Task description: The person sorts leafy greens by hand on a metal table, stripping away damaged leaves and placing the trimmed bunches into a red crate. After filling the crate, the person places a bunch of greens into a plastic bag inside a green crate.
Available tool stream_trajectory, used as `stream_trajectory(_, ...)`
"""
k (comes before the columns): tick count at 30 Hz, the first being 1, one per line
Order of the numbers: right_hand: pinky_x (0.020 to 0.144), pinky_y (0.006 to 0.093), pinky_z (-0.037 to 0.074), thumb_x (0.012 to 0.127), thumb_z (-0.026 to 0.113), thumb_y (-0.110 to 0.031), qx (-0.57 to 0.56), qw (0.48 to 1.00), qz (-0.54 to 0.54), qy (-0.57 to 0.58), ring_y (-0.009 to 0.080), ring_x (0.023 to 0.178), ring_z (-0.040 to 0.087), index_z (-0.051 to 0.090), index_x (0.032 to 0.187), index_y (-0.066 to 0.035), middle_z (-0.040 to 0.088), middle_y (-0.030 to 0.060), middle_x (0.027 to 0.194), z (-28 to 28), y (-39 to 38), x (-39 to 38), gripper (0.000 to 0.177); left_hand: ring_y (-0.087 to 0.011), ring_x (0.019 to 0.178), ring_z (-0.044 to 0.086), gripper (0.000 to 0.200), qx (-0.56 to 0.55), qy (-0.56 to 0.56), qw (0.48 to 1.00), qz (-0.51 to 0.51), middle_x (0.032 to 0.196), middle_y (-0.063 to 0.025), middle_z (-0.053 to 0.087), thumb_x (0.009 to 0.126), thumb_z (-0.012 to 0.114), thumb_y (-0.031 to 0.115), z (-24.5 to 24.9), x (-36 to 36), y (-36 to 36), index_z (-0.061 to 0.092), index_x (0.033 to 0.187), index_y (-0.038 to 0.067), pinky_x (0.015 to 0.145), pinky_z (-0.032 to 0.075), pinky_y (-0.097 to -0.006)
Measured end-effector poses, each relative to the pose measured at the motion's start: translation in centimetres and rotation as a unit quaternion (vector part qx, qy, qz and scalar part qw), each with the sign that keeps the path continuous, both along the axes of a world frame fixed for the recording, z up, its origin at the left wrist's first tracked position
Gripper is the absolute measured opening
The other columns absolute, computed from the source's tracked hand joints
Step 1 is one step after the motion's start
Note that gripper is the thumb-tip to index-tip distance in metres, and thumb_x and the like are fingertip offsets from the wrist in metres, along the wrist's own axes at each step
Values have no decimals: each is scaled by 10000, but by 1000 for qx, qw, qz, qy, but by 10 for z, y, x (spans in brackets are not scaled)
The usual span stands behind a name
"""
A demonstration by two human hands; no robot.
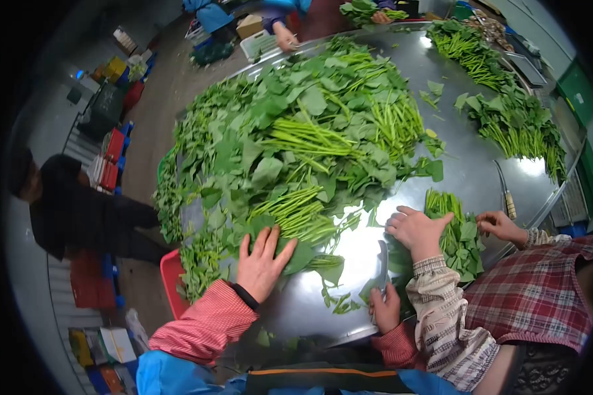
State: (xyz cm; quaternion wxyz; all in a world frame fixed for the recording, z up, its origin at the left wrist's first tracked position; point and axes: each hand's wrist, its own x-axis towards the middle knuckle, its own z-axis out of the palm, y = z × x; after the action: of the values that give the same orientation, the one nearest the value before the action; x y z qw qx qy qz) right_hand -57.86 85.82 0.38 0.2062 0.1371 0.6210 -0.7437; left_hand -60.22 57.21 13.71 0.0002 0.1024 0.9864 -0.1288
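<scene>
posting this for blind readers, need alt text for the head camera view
A person's left hand rests on a heap of long-stemmed leafy greens on a metal table, while the right hand holds a curved knife. At right, a co-worker in plaid has both hands close to a smaller bunch.

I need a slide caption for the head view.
Left hand on leafy greens, right hand holding a knife, beside a co-worker at a metal table.
</scene>
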Motion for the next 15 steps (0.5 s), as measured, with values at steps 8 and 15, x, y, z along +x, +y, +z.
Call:
stream_trajectory(8, 567, 351, 451, 878, 600, -198, 240, 948, 126, 168, 241, 582, 574, 562, 913, -12, 582, 124, 698, 12, -1, -14, 193, -366, 1287, 355, 819, 223, -5, 969, 107, 1341, -164, 430, 610, 797, 408, -16, 72, -1, 455, 1307, 149, 1034, 268, -584)
stream_trajectory(15, 535, 341, 443, 873, 611, -207, 292, 923, 165, 187, 269, 565, 585, 569, 920, -26, 616, 140, 703, 11, -8, -7, 192, -389, 1179, 436, 868, 288, 132, 932, 175, 1230, -200, 488, 599, 819, 281, -32, -30, -50, 414, 1320, 18, 1008, 353, -438)
